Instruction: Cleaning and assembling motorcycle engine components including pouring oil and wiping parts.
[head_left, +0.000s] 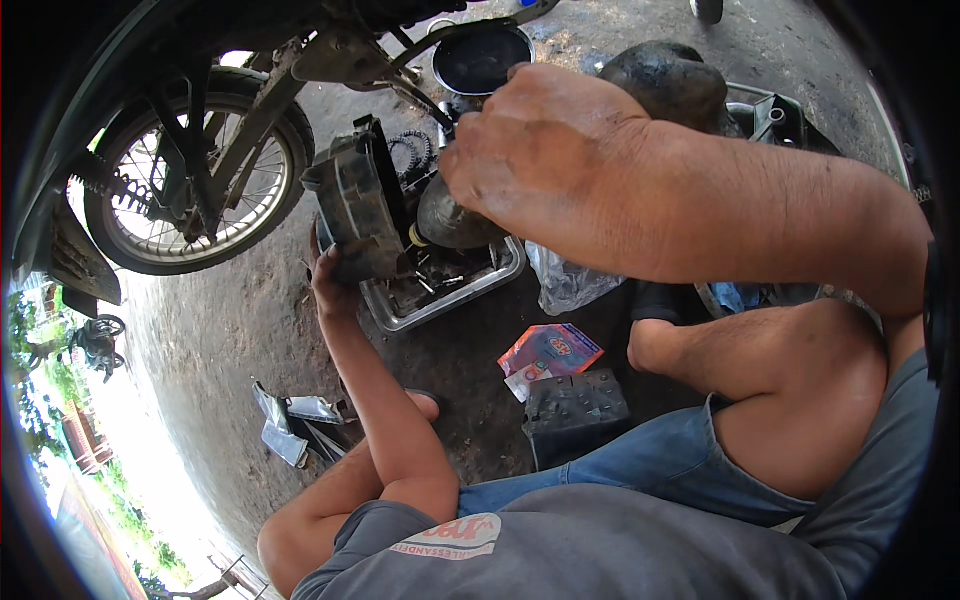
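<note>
On bare oily outdoor ground (240, 330), the left hand (335, 280) grips a black plastic casing (355, 205) over a metal tray (445, 300)'s left edge. The right hand (530, 140) clutches a round grey metal part (450, 215) above it. An orange-blue packet (550, 350) lies below-right of the tray.

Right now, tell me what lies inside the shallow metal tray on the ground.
The shallow metal tray holds small dark metal parts and bolts. A rounded grey metal part under the right hand and a black plastic cover held by the left hand cover the rest.

You wear a grey T-shirt (620, 545) with a red-and-white print at lower centre, blue denim shorts (650, 455), and grime on both bare hands.
</note>
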